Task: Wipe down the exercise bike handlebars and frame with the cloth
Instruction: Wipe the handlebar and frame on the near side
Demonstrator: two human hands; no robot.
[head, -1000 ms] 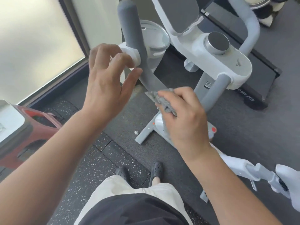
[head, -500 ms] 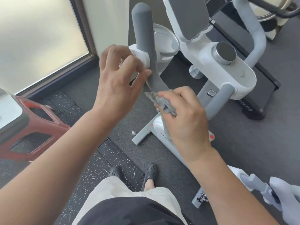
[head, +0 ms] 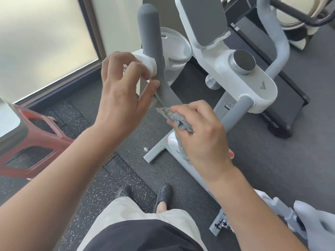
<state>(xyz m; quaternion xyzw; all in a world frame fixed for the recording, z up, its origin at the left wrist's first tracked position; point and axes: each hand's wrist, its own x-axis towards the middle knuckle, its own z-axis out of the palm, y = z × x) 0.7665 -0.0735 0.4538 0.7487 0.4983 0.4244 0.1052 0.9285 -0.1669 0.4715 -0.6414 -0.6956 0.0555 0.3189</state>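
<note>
Nearest, R hand (head: 201, 134) clenched on grey cloth (head: 178, 120), bunched betw fingers & pressed at base of grey handlebar (head: 154, 57) w/ L hand (head: 123, 91) at its 10 o'clock, fingers loosely curled, grasping nothing, thumb by the bar, bike console (head: 235, 73) beyond at 2 o'clock.

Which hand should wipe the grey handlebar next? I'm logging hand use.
Right, probably. The right hand already holds the cloth just below the handlebar; the left hand is open and empty beside it.
</note>
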